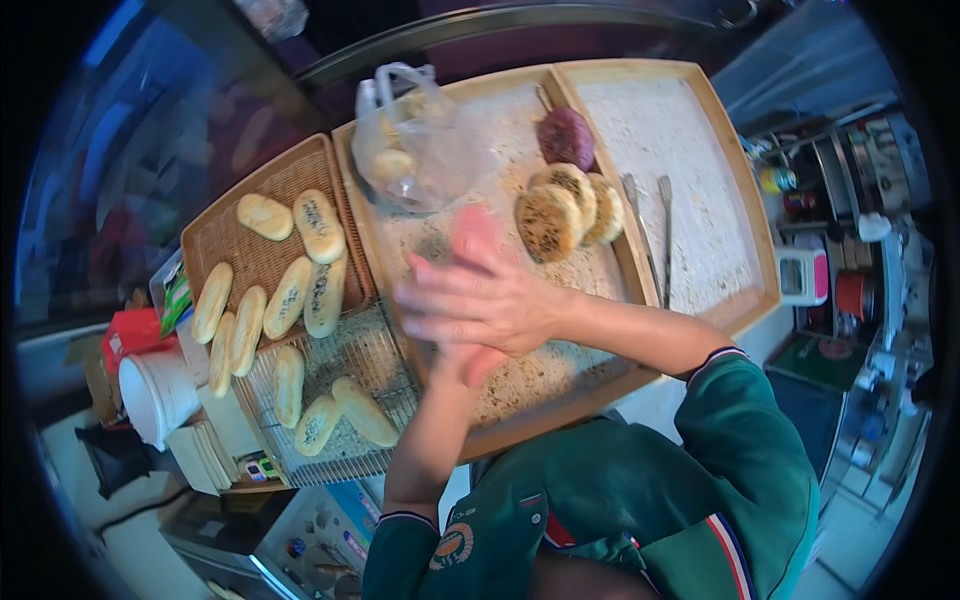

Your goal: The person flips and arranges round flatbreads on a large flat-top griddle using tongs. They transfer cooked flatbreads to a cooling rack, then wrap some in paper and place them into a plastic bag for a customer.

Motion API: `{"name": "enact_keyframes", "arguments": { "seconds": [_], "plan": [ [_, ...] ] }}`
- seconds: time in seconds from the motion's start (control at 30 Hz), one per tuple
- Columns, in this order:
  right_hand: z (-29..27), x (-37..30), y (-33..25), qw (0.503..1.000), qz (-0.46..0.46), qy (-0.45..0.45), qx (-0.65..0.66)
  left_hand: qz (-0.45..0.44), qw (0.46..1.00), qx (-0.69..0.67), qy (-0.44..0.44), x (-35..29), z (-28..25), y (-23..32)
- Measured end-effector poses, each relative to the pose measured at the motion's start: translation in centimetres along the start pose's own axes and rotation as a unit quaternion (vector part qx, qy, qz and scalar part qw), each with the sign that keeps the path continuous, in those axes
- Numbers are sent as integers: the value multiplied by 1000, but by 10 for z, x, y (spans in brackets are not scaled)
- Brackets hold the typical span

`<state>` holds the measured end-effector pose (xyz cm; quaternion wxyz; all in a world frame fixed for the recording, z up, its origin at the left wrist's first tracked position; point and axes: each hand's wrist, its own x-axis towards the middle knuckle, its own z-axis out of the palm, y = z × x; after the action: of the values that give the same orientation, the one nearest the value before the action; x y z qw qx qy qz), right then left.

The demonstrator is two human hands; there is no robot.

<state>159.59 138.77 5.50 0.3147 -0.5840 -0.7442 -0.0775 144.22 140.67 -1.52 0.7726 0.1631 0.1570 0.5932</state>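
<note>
Palm to palm over the wooden tray [600, 390], my two hands are pressed together and smeared by motion. My right hand [495, 305] lies on top with its fingers stretched out across the other. Beneath it my left hand [477, 238] is partly covered, its straight fingers showing past the far side. No object is visible in either hand. Just beyond them stands a clear plastic bag [440, 165] with pale buns inside. To their right, several round sesame flatbreads [548, 222] lean together, with a dark purple round bread [565, 138] behind.
Metal tongs [667, 240] lie by the divider in the right-hand tray section. At left, a wicker tray [230, 205] and a wire rack [345, 465] hold several long breads [287, 297]. A white bucket [158, 400] stands farther left. Shelves [860, 290] line the right.
</note>
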Motion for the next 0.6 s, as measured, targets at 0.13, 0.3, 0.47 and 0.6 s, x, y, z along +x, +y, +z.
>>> {"name": "enact_keyframes", "arguments": {
  "seconds": [0.13, 0.3, 0.47, 0.6],
  "plan": [
    [-18, -112, 38, 981, 128, -143, 19, -375, 910, -26, -177, -68, 22, 38],
    [-53, -257, 109, 860, 440, -191, -175, -144, 865, 433, -207, -127, -25, 118],
    [-17, -339, 131, 859, 469, -176, -104, 53, 696, 716, 15, -209, -91, 194],
    [-27, -325, 143, 853, 520, -28, -11, 57, 590, 804, 51, -256, -114, 245]
  ]
}}
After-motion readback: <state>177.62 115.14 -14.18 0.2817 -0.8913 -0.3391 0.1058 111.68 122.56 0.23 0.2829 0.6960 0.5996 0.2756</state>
